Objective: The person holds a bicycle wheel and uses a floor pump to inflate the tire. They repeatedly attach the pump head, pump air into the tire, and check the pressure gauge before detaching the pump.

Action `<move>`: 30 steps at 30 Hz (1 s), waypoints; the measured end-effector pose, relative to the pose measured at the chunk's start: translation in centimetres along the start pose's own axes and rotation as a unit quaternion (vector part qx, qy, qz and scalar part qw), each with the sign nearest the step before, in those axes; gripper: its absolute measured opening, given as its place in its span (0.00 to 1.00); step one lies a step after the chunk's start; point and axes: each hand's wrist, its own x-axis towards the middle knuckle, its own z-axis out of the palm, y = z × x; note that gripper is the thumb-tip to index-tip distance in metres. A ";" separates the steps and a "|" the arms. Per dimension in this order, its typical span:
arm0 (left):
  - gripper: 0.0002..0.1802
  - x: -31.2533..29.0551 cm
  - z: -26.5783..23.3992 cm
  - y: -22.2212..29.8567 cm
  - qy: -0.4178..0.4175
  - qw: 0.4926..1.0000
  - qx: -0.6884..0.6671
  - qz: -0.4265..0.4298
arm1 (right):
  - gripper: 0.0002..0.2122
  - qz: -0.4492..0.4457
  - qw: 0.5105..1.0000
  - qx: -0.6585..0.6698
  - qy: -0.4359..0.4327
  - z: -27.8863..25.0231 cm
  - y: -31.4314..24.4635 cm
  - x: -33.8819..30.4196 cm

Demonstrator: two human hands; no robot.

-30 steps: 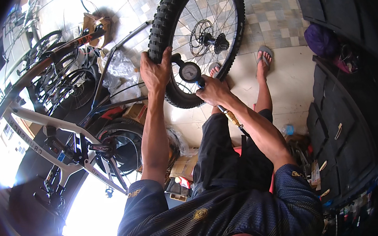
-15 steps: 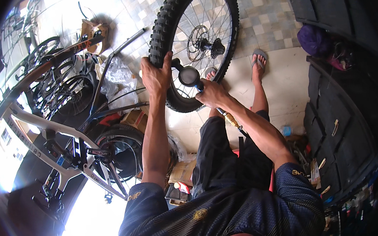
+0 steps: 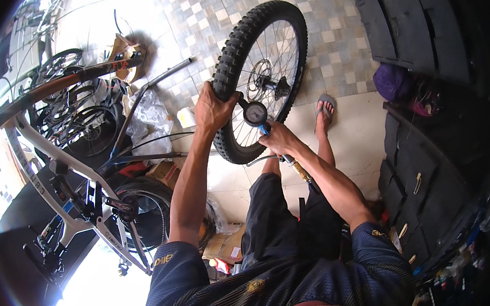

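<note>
A bicycle wheel [image 3: 303, 58] with a knobby black tyre [image 3: 233, 65] stands tilted in front of me, its brake disc [image 3: 258, 75] and cassette [image 3: 281, 88] showing through the spokes. My left hand [image 3: 213, 111] is closed around the near left side of the tyre. A tyre inflator with a round dial gauge [image 3: 255, 113] is gripped in my right hand [image 3: 281, 138], just right of the tyre. Its short black end reaches toward the rim beside my left thumb; whether it sits on the valve is hard to see. A brass fitting [image 3: 301, 172] hangs below the right hand.
At left stand a white bicycle frame [image 3: 78, 164], a brown frame [image 3: 58, 81] and several bicycles behind. Clear plastic wrapping [image 3: 150, 111] and a cardboard box [image 3: 224, 242] lie around. Dark panelled storage [image 3: 428, 168] and a purple bundle [image 3: 392, 82] line the right.
The view has shifted, and the whole wheel now shows lower in the picture. Both hands keep their holds. The gauge's dial faces me more plainly.
</note>
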 end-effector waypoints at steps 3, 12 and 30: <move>0.34 0.2 0.1 -0.1 0.007 1.000 -0.004 0.001 | 0.04 0.083 0.988 0.131 0.002 -1.0 -0.3 -0.2; 0.35 -0.3 -0.4 1.6 -0.011 1.000 -0.017 0.012 | 0.09 0.031 0.983 0.158 0.083 -1.2 1.1 -1.9; 0.46 4.1 3.2 0.2 -0.361 0.788 -0.496 -0.060 | 0.02 0.154 0.964 0.214 -0.038 -8.6 3.6 -6.4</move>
